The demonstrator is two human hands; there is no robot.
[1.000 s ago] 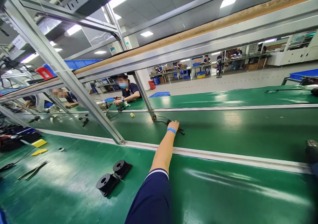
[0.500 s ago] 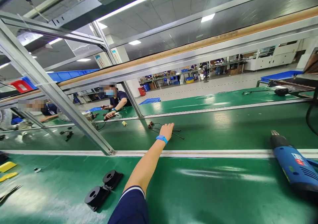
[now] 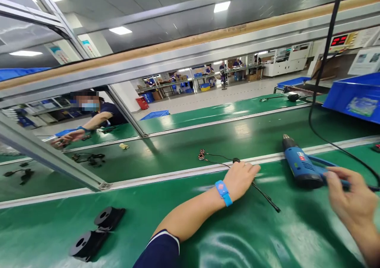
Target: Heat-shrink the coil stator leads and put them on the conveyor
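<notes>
My left hand [image 3: 242, 176] reaches over the near green bench [image 3: 255, 236] and is closed over a thin black wire harness [image 3: 266, 196]. The harness's small coiled end [image 3: 202, 155] trails behind on the conveyor belt [image 3: 184, 149]. A blue wristband [image 3: 223, 193] sits on that wrist. My right hand [image 3: 352, 200] hovers at the lower right with its fingers apart and slightly curled. Its fingertips are at the handle of a blue heat gun [image 3: 299, 166] lying on the bench; it grips nothing that I can see.
Two black round parts [image 3: 96, 230] lie at the lower left. A blue bin [image 3: 353, 97] stands at the right, with a black cord [image 3: 322, 78] hanging beside it. A metal frame post [image 3: 47, 155] slants at left. A co-worker [image 3: 92, 117] works across the belt.
My left hand has pulled the wire harness from the far belt back over the rail onto the near bench. My right hand has come into view by the heat gun. The view swung right.
</notes>
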